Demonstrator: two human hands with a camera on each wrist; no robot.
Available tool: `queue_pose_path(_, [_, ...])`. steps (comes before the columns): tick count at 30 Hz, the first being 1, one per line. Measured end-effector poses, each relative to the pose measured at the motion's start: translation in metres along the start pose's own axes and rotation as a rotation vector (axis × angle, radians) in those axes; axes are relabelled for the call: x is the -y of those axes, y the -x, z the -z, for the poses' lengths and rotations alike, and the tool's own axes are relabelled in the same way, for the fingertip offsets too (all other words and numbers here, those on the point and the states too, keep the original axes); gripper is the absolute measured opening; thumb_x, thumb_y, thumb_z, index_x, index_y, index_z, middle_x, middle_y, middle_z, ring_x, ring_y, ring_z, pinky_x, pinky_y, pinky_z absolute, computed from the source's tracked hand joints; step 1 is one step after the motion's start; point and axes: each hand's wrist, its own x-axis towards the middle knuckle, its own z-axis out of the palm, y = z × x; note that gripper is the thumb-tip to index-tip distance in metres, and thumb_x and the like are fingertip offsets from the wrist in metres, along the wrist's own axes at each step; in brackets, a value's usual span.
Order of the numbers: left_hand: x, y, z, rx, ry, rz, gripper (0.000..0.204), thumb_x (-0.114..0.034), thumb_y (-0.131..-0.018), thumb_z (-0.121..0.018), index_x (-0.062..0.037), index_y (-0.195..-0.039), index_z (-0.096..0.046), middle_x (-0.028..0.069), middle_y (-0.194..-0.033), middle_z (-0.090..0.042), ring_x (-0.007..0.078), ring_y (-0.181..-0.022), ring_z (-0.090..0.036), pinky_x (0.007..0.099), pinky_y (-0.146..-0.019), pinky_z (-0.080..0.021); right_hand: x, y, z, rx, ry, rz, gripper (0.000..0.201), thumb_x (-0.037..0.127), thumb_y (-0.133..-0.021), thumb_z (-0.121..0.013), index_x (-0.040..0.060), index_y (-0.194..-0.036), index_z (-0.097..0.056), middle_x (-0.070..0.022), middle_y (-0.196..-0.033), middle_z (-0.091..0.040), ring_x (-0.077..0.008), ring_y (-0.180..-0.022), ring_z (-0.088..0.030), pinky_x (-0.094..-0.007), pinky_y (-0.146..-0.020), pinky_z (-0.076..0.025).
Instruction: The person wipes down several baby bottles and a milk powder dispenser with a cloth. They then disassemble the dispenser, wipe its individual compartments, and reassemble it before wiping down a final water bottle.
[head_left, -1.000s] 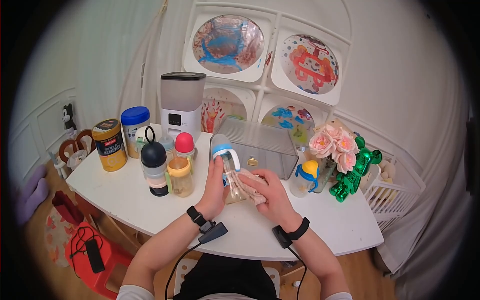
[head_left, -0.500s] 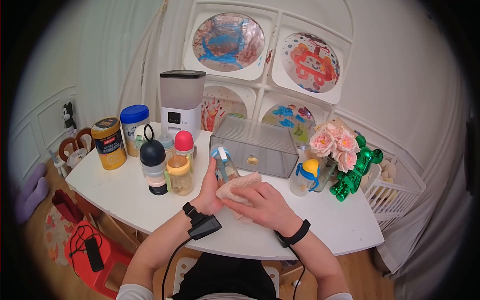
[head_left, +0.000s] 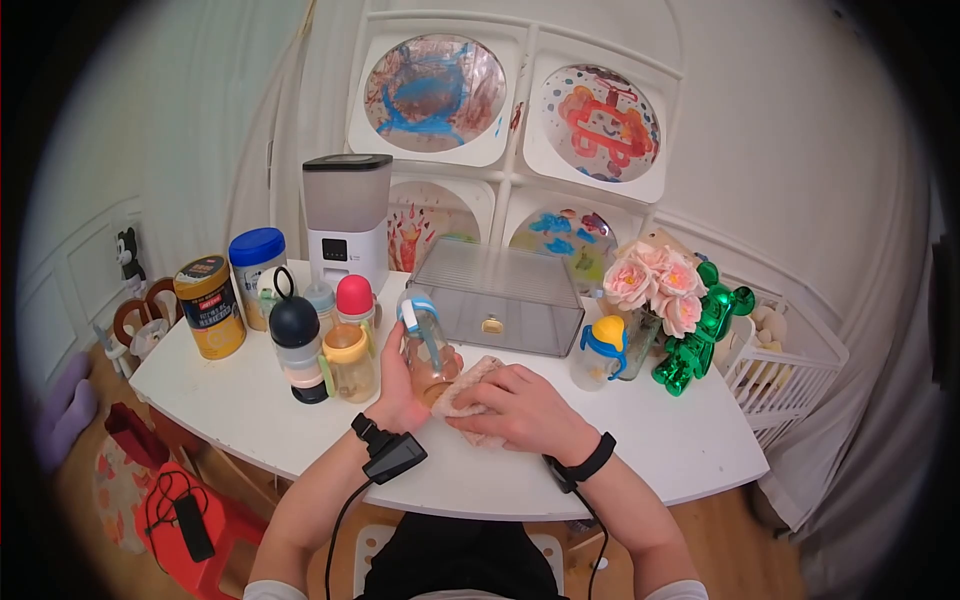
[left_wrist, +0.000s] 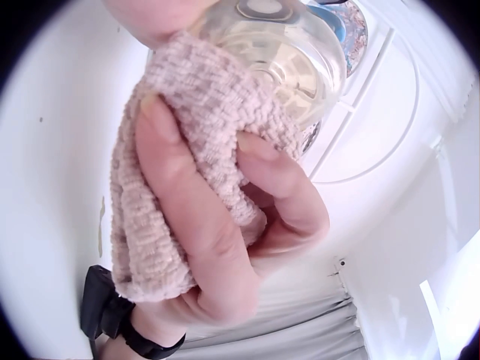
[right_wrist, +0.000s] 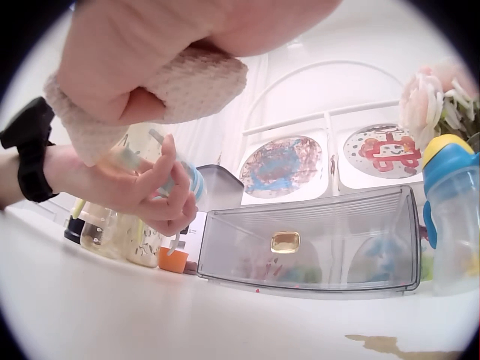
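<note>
In the head view the left hand [head_left: 398,390] grips a clear bottle [head_left: 428,345] with a light blue collar and a white handle, tilted above the white table. The right hand [head_left: 525,408] pinches a pink textured cloth [head_left: 470,392] at the bottle's lower end. From the left wrist view, the cloth [left_wrist: 180,172] lies against the clear base of the bottle [left_wrist: 300,64], with fingers of the right hand [left_wrist: 217,217] bent over it. Fingers of the left hand [right_wrist: 142,184] curl around the bottle in the right wrist view, below the cloth [right_wrist: 195,86].
Several bottles, including one with a dark cap [head_left: 296,340], stand left of the hands beside two cans. A grey transparent box [head_left: 500,300] is behind them. To the right are a yellow-and-blue cup [head_left: 600,355], pink flowers [head_left: 655,285] and a green bear figure [head_left: 700,335].
Within the head view, the bottle and both hands have shifted slightly left and lower since half a second ago. Compared with one second ago, the cloth has moved from the bottle's side to its lower end.
</note>
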Motion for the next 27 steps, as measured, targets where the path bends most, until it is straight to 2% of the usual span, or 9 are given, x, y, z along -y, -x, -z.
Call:
queue_pose_path(3, [-0.003, 0.001, -0.003, 0.008, 0.089, -0.026, 0.061, -0.066, -0.105, -0.045, -0.0094, -0.124, -0.054, 0.0144, -0.107, -0.063, 0.028, -0.098, -0.066, 0.0419, -0.086, -0.058, -0.008, 0.004, 0.008, 0.077, -0.129, -0.044, 0.046, 0.009, -0.067, -0.081, 0.0232, -0.111, -0.077, 0.0035, -0.118, -0.065, -0.0219, -0.112, -0.061, -0.038, -0.099, -0.051])
queue_pose_path(6, [-0.005, 0.012, -0.013, 0.129, 0.124, 0.013, 0.058, -0.063, -0.106, -0.046, -0.0106, -0.129, -0.054, 0.0131, -0.11, -0.064, 0.0273, -0.099, -0.066, 0.0422, -0.085, -0.059, -0.03, 0.023, -0.007, 0.062, -0.15, -0.27, 0.047, 0.001, -0.064, -0.078, 0.0207, -0.107, -0.076, 0.0008, -0.117, -0.067, -0.0267, -0.112, -0.062, -0.0398, -0.098, -0.051])
queue_pose_path(9, [0.003, 0.013, -0.02, 0.153, -0.225, -0.145, 0.056, -0.06, -0.108, -0.044, -0.011, -0.133, -0.055, 0.0109, -0.111, -0.065, 0.0241, -0.099, -0.066, 0.0434, -0.085, -0.061, -0.042, 0.03, -0.007, -0.25, -0.068, -0.487, 0.041, 0.0, -0.07, -0.076, 0.0189, -0.106, -0.078, -0.0038, -0.119, -0.069, -0.031, -0.109, -0.062, -0.04, -0.094, -0.051])
queue_pose_path(10, [0.005, 0.01, -0.017, 0.158, -0.223, -0.146, 0.056, -0.06, -0.108, -0.044, -0.011, -0.133, -0.055, 0.0109, -0.111, -0.065, 0.0241, -0.099, -0.066, 0.0434, -0.085, -0.061, -0.042, 0.028, -0.004, -0.249, -0.062, -0.485, 0.041, 0.0, -0.07, -0.076, 0.0189, -0.106, -0.078, -0.0038, -0.119, -0.069, -0.031, -0.109, -0.062, -0.04, -0.094, -0.051])
queue_pose_path(12, [0.009, 0.003, -0.006, 0.212, -0.29, -0.142, 0.056, -0.059, -0.109, -0.042, -0.01, -0.133, -0.058, 0.0108, -0.117, -0.067, 0.0248, -0.104, -0.067, 0.0445, -0.08, -0.062, -0.04, 0.023, -0.001, -0.637, -0.155, -0.517, 0.039, 0.002, -0.073, -0.079, 0.0192, -0.109, -0.08, -0.0067, -0.12, -0.07, -0.0308, -0.11, -0.062, -0.0403, -0.096, -0.05])
queue_pose_path(16, [0.018, 0.005, -0.006, 0.292, -0.404, -0.204, 0.059, -0.061, -0.109, -0.043, -0.0083, -0.13, -0.059, 0.0092, -0.117, -0.066, 0.0225, -0.107, -0.066, 0.0434, -0.089, -0.06, -0.03, 0.025, 0.0, -0.6, -0.147, -0.328, 0.039, 0.005, -0.078, -0.08, 0.0197, -0.114, -0.081, -0.0093, -0.127, -0.07, -0.0306, -0.115, -0.062, -0.0408, -0.098, -0.048])
queue_pose_path(18, [0.022, 0.007, -0.007, 0.251, -0.382, -0.147, 0.061, -0.062, -0.109, -0.042, -0.0095, -0.134, -0.059, 0.0082, -0.127, -0.067, 0.0213, -0.116, -0.065, 0.0433, -0.095, -0.059, -0.025, 0.022, -0.01, -0.411, -0.309, -0.187, 0.042, 0.008, -0.078, -0.082, 0.0202, -0.118, -0.08, -0.0096, -0.136, -0.067, -0.031, -0.118, -0.063, -0.0405, -0.1, -0.047])
queue_pose_path(25, [0.018, 0.005, 0.001, 0.389, -0.38, 0.003, 0.076, -0.072, -0.108, -0.028, -0.0102, -0.143, -0.054, 0.0082, -0.126, -0.068, 0.0256, -0.112, -0.068, 0.0448, -0.093, -0.059, -0.023, 0.02, -0.022, -0.53, -0.442, -0.284, 0.041, 0.008, -0.088, -0.078, 0.0188, -0.127, -0.075, -0.0127, -0.146, -0.062, -0.0336, -0.125, -0.062, -0.0424, -0.104, -0.049])
queue_pose_path(27, [0.018, 0.001, 0.005, 0.443, -0.36, 0.029, 0.077, -0.073, -0.107, -0.027, -0.0101, -0.143, -0.054, 0.0091, -0.123, -0.068, 0.0265, -0.109, -0.068, 0.0455, -0.091, -0.06, -0.027, 0.026, -0.025, -0.582, -0.403, -0.321, 0.046, 0.005, -0.084, -0.079, 0.0191, -0.128, -0.075, -0.0123, -0.147, -0.062, -0.0338, -0.126, -0.061, -0.0429, -0.106, -0.048])
